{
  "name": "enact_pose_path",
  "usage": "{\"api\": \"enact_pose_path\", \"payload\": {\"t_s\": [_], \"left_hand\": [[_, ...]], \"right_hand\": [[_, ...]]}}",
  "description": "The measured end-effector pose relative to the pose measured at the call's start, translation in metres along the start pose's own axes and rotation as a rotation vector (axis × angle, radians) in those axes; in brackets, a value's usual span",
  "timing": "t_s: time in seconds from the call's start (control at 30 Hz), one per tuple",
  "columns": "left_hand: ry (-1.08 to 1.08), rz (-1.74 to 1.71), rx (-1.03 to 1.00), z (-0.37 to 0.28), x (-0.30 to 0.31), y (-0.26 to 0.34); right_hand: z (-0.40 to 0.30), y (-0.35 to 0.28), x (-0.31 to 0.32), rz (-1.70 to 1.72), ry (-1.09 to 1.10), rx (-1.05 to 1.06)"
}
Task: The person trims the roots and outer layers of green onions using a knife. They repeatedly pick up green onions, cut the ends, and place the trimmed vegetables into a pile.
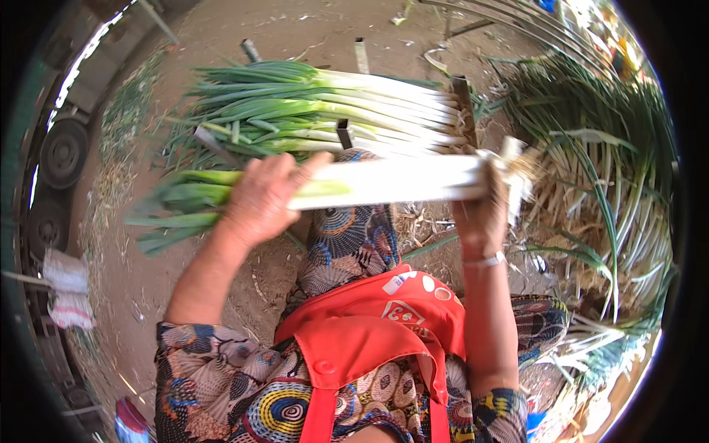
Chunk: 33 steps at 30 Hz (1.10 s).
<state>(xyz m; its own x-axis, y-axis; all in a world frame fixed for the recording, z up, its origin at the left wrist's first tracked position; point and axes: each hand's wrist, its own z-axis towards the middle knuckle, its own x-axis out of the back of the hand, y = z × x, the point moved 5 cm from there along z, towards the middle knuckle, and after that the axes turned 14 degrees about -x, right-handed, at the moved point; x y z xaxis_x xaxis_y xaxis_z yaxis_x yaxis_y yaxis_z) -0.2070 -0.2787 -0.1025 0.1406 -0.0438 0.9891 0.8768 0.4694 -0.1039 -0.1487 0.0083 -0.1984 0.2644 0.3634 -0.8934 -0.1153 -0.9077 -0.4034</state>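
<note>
A bundle of long green onions (388, 180) spans the space between my two hands, level above my patterned trouser leg. My left hand (266, 191) grips it where the green leaves meet the white stalks. Around the root end my right hand (483, 207) is closed; blur hides the exact hold of its fingers. Loose pale strips and roots (518, 171) stick out past that hand. Just beyond lies a neat stack of green onions (332, 105), roots to the right, on a rack with short square metal posts (344, 133).
A large heap of untrimmed green onions (598, 166) lies on the ground at the right. Green scraps (130, 111) litter the dirt floor at the left, near vehicle wheels (63, 152). A metal frame (515, 22) stands at the upper right. A red apron (376, 326) covers my lap.
</note>
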Motion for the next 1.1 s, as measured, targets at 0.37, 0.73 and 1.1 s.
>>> {"api": "enact_pose_path", "payload": {"t_s": [0.37, 0.73, 1.1], "left_hand": [[-0.225, 0.158, -0.043, 0.091, -0.012, -0.135], [-0.371, -0.093, -0.047, 0.136, -0.17, -0.122], [-0.16, -0.087, -0.018, 0.136, -0.174, -0.108]], "right_hand": [[0.162, 0.081, 0.031, 0.424, 0.193, -0.208], [0.142, 0.048, 0.12, 0.135, 0.472, -0.413], [0.169, 0.018, 0.036, -2.255, 0.535, 0.543]]}}
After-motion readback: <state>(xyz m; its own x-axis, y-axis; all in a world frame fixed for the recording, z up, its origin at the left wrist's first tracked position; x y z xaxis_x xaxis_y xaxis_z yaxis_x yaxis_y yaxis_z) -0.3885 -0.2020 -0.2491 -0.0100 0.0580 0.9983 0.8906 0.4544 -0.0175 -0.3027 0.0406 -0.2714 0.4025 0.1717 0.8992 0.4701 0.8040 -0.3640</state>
